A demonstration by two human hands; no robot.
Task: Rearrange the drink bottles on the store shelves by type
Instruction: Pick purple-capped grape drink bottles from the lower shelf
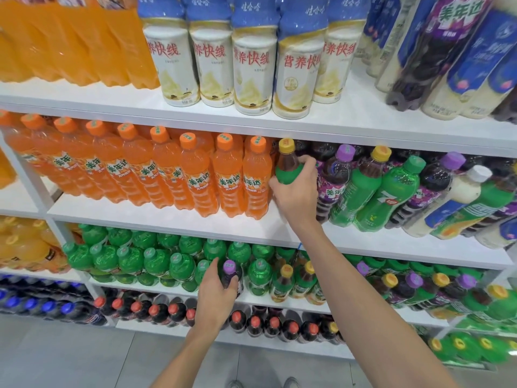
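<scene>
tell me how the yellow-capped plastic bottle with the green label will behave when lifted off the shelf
The yellow-capped plastic bottle with the green label looks full of brown liquid, so probably fairly heavy for its size. The right hand wraps its labelled middle, so slipping seems unlikely. Tall and narrow, it could tip against the orange soda bottles if nudged.

Yellow-capped bottle (284, 169) upright, just beside orange sodas (226, 177)

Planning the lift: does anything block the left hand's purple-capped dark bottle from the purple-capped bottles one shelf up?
Yes: the right hand, gripping a yellow-capped brown bottle with a green label, lies between them.
</scene>
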